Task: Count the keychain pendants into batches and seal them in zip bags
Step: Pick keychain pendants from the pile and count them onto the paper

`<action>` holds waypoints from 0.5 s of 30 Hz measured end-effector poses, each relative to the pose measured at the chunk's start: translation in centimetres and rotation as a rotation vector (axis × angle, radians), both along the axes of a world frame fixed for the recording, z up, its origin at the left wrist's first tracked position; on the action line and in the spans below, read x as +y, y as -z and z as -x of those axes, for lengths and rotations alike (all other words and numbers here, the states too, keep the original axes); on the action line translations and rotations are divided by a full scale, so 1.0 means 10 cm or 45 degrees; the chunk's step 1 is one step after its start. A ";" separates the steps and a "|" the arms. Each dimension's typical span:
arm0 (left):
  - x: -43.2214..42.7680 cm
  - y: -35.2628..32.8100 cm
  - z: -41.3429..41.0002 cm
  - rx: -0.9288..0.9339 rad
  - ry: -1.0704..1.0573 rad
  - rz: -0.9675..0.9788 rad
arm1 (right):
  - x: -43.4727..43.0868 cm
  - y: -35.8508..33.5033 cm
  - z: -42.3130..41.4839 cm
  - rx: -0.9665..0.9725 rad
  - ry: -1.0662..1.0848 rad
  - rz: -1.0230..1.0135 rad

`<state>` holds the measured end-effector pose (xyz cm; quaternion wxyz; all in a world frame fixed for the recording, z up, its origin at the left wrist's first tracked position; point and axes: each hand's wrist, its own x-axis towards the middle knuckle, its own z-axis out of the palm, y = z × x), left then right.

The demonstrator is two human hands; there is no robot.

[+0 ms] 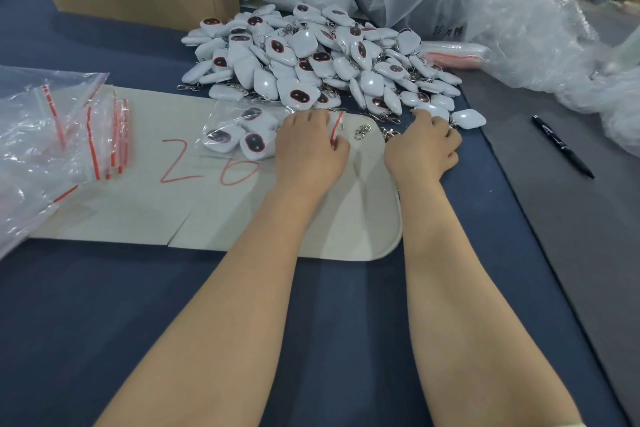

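At the left of the frame a heap of empty zip bags (pixel 52 135) waits, none of them filled. On the grey card (pixel 207 218) at centre lies the zip bag (pixel 242 135) being filled, holding only a few pendants (three or four show through the film), its mouth unsealed. The left hand (pixel 310 149) pinches that red-striped mouth with curled fingers. Above it the pile of pendants (pixel 311 59) is large. Further right, the right hand (pixel 427 146) curls its fingers over a pendant (pixel 433 111) at the pile's near edge. The job looks barely begun: this batch is part-counted, and most of the counting and sealing remains.
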<state>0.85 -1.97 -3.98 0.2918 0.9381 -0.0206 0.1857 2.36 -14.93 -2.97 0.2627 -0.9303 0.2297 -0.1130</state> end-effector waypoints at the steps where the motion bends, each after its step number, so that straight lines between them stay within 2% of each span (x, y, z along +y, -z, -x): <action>1: 0.00 0.00 0.00 0.006 0.000 -0.008 | -0.01 0.00 0.00 -0.015 0.026 -0.007; 7: 0.00 0.00 0.00 0.016 -0.008 0.005 | -0.04 0.04 -0.01 0.053 0.050 0.020; 15: -0.01 0.00 0.00 0.023 -0.007 -0.002 | -0.04 0.00 -0.03 -0.211 0.106 -0.055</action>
